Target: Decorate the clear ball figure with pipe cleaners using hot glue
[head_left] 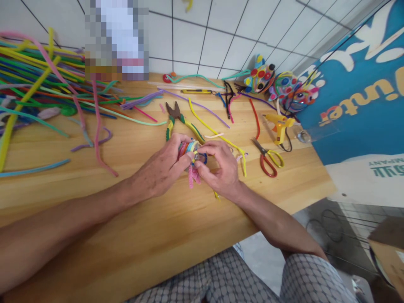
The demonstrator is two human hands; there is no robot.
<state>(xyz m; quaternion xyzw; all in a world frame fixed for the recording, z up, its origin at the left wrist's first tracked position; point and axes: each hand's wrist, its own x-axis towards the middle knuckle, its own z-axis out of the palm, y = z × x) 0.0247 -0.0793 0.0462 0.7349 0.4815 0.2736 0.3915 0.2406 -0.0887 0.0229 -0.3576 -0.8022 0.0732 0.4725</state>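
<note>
Head view, one: from my remote post I look out from the wearer's head, above the near side of the wooden table (151,235), facing forward and down; range close, left hand (164,166) and right hand (222,166) central, forearms (78,223) entering from near left and near right; field wide, taking in the tiled wall (189,38) at the far side, the blue panel (356,134) at right, the patterned cloth (246,273) nearest my lens
</note>
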